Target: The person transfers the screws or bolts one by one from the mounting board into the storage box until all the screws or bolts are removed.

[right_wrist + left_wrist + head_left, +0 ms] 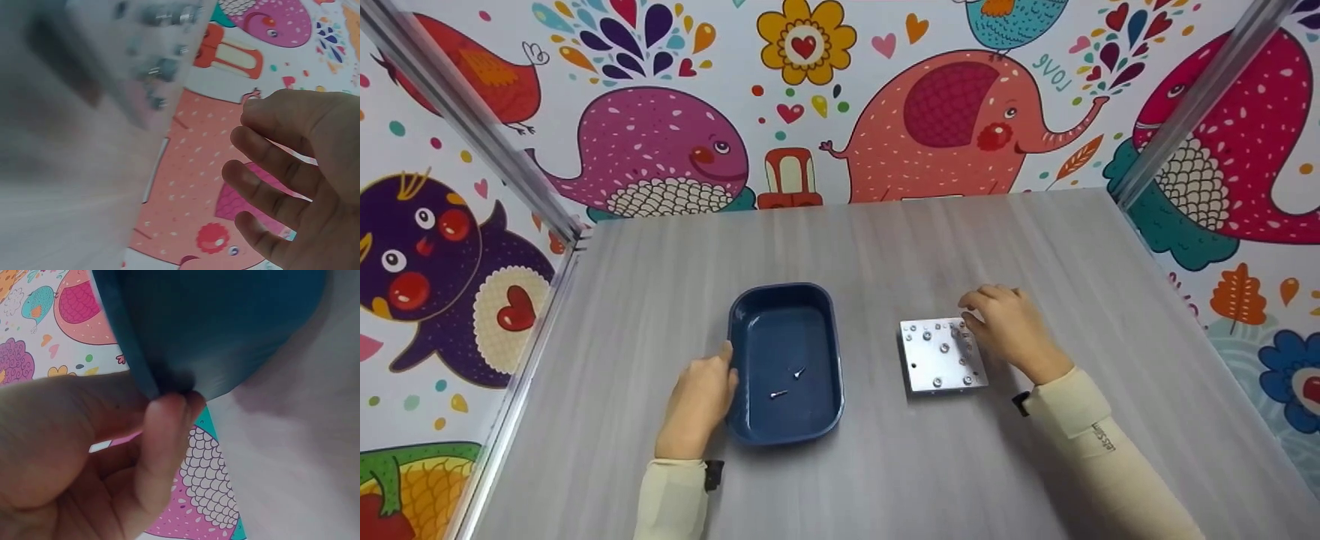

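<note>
My left hand [699, 401] is at the left wall of a dark blue rectangular tray [746, 420], pinching its edge [126, 343] between thumb and fingers. Inside the tray lie two small screws, one screw [778, 394] nearer me and another screw [799, 373] just beyond. Above the far right corner of a square silver metal plate [926, 367] is my right hand [1012, 330], its fingers loosely bent. No object shows between those fingers [270, 149] in the right wrist view. Several bolts and screws [944, 348] stand in the plate, along with a dark hole.
The grey wood-grain table [870, 465] carries the tray on the left and the plate on the right. Walls printed with cartoon animals [945, 142] enclose the back and sides, with metal corner posts [1200, 105] at both back corners.
</note>
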The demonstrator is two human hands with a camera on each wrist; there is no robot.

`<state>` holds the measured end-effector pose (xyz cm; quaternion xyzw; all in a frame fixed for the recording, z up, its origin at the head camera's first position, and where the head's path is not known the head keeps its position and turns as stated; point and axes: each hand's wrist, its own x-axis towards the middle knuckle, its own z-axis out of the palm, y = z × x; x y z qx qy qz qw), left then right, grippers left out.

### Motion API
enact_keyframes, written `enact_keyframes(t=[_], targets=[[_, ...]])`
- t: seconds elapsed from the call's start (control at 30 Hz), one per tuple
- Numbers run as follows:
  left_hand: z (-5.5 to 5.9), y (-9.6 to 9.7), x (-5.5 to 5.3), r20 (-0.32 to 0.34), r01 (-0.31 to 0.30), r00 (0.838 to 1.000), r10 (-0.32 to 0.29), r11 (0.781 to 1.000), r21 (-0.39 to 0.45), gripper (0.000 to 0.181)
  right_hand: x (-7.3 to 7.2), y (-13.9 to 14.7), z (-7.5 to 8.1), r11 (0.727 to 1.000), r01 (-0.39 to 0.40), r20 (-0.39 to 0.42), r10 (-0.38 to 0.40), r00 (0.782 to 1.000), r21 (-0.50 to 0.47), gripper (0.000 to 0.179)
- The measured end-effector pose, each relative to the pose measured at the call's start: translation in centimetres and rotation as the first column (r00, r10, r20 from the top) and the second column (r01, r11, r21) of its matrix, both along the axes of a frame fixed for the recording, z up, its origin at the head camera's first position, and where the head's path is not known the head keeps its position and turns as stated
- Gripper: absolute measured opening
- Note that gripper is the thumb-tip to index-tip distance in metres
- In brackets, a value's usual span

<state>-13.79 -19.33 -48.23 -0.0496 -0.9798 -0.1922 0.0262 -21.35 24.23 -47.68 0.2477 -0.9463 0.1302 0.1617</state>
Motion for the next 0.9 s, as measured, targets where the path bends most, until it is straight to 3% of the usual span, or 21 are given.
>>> enact_keyframes(t=[0.17, 0.37, 0.9], targets=[[0.0, 0.0, 0.0, -0.011, 0.007, 1.0, -0.007, 1.0, -0.006, 0.044, -0.2, 0.5, -1.4, 0.999, 0.026, 0.066, -0.027, 0.997, 0.029, 0.015], [-0.2, 0.0, -0.1, -0.023, 0.007, 1.0, -0.008, 1.0, -0.012, 0.043, -0.1, 0.8, -2.7, 0.999, 0.019, 0.056, -0.021, 0.998, 0.039, 0.012], [-0.1, 0.0, 0.0, 0.013, -0.012, 1.0, 0.012, 1.0, 0.005, 0.044, -0.3, 0.6, -3.5, 0.998, 0.028, 0.028, -0.03, 0.999, 0.059, 0.007]])
